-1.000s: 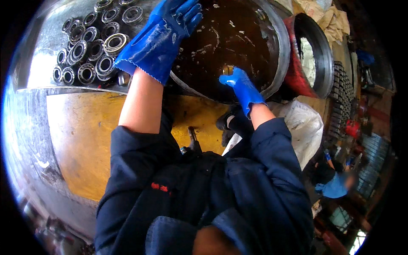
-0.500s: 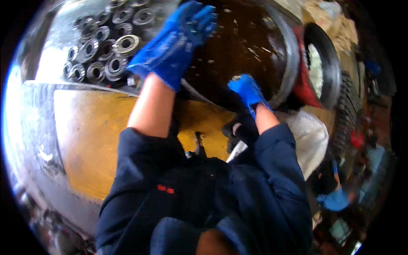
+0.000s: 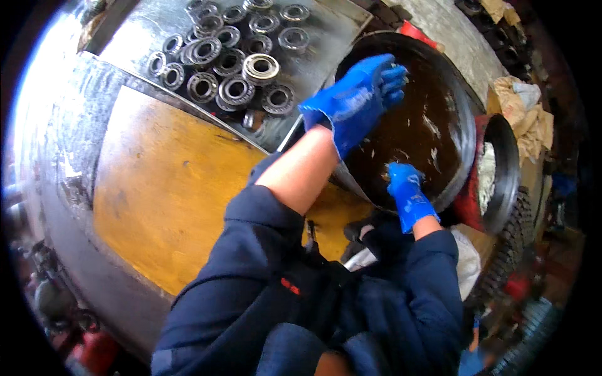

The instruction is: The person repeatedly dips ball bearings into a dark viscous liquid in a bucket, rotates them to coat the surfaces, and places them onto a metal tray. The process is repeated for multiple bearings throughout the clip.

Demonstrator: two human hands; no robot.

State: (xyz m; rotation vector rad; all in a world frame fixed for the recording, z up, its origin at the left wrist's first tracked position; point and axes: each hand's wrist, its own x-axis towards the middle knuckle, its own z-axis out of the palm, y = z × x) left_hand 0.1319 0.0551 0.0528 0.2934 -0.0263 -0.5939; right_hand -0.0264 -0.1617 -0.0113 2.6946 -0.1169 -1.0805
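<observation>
Both my hands wear blue rubber gloves over a round drum (image 3: 465, 147) of dark brown liquid (image 3: 417, 122) with pale flecks on it. My left hand (image 3: 370, 91) reaches across the drum's left side, its fingers stretched out and slightly apart, holding nothing that I can see. Near the drum's front edge, the fingers of my right hand (image 3: 409, 189) are curled closed at the liquid. Something small shows at its fingertips, too unclear to name. Left of the drum, several metal roller bearings (image 3: 236, 91) lie grouped on a metal tray (image 3: 329, 31), one brighter bearing (image 3: 261, 67) among them.
A red drum (image 3: 473, 194) with whitish material inside stands to the right, beside a tyre (image 3: 515, 216). Crumpled brown paper (image 3: 520, 119) lies beyond it. A yellow board (image 3: 163, 194) covers the surface at front left. A white sack (image 3: 467, 263) is by my right arm.
The view has swung, so the tray, drum and both hands appear farther right and the drum lower. My left hand stays stretched over the drum; my right stays closed near its front edge.
</observation>
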